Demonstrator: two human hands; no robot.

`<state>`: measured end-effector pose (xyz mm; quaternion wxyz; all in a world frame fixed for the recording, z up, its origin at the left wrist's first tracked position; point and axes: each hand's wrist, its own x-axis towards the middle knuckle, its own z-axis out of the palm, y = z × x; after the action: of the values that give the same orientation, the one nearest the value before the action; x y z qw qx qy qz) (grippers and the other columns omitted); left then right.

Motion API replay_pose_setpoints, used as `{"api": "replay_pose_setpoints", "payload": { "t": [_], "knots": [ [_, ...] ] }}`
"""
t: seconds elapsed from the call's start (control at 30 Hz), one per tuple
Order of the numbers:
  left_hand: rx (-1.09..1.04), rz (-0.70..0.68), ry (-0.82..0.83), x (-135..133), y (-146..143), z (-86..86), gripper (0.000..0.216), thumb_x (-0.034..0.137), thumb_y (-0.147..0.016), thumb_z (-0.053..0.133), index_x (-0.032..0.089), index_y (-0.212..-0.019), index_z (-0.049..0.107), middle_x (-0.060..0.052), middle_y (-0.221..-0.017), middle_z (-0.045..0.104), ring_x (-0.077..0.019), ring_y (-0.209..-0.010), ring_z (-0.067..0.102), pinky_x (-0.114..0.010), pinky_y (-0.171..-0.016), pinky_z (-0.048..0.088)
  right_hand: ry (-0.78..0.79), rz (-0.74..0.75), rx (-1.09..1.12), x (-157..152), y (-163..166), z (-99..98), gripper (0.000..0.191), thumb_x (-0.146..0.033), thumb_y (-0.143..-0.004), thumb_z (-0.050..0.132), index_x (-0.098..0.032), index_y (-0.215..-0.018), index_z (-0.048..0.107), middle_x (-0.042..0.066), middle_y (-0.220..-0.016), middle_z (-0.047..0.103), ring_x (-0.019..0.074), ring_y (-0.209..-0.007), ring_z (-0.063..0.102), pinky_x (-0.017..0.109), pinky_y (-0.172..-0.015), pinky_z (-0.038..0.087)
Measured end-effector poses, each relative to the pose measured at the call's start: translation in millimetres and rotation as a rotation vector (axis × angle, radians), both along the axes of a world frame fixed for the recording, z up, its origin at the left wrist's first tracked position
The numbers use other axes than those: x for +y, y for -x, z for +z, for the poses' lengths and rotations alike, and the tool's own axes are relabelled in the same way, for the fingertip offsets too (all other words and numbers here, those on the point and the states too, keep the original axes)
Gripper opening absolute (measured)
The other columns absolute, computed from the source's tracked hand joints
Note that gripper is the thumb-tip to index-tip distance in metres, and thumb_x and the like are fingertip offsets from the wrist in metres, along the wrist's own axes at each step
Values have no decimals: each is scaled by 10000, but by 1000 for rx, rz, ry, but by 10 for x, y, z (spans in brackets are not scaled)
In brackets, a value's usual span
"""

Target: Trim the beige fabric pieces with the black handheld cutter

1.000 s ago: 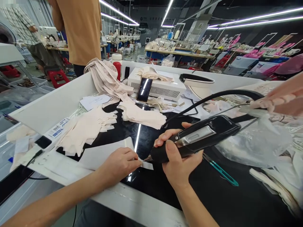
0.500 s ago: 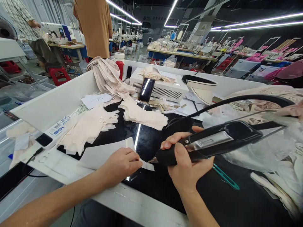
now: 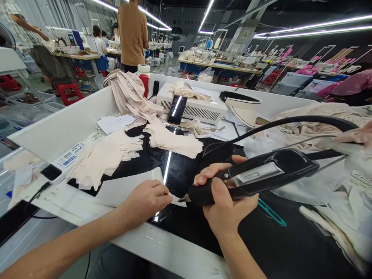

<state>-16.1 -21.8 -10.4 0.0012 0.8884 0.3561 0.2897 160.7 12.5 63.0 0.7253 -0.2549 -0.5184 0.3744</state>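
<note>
My left hand is closed at the edge of a pale, flat piece of fabric or paper, with fingertips pinched near its narrow right end. A corded black handheld tool with a metal lever lies in my right hand, whose fingers wrap around its front part. The tool's pointed metal tip is at the narrow end of the pale piece, just right of my left fingertips. Whether the tip presses on it, I cannot tell. Beneath both hands is a glossy black tabletop.
Stacked beige fabric pieces lie at left, more ahead. A phone leans on a white vented box. A sun visor, clear plastic bags and a teal clip-like object are to the right. People stand beyond the table.
The view has shifted slightly. The tool's tip now shows more plainly over the pale piece's end. The person in brown appears farther off and more to the right.
</note>
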Motion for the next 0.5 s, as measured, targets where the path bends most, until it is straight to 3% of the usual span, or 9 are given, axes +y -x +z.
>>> {"api": "replay_pose_setpoints", "payload": {
  "t": [0.23, 0.5],
  "knots": [
    [2, 4, 25, 13, 10, 7, 179, 158, -1058, 539, 174, -1021, 714, -30, -941, 712, -188, -866, 643, -319, -778, 529, 5, 16, -30, -27, 60, -74, 408, -159, -860, 744, -289, -1198, 557, -59, -787, 661, 126, -586, 622, 287, -556, 563],
    [14, 8, 5, 9, 2, -9, 201, 98, -1043, 524, 161, -981, 705, -34, -928, 698, -179, -868, 638, -304, -777, 535, 6, -18, -27, -44, -61, -10, 398, -205, -860, 777, -294, -1197, 586, -59, -780, 657, 132, -578, 632, 300, -569, 584]
  ]
}}
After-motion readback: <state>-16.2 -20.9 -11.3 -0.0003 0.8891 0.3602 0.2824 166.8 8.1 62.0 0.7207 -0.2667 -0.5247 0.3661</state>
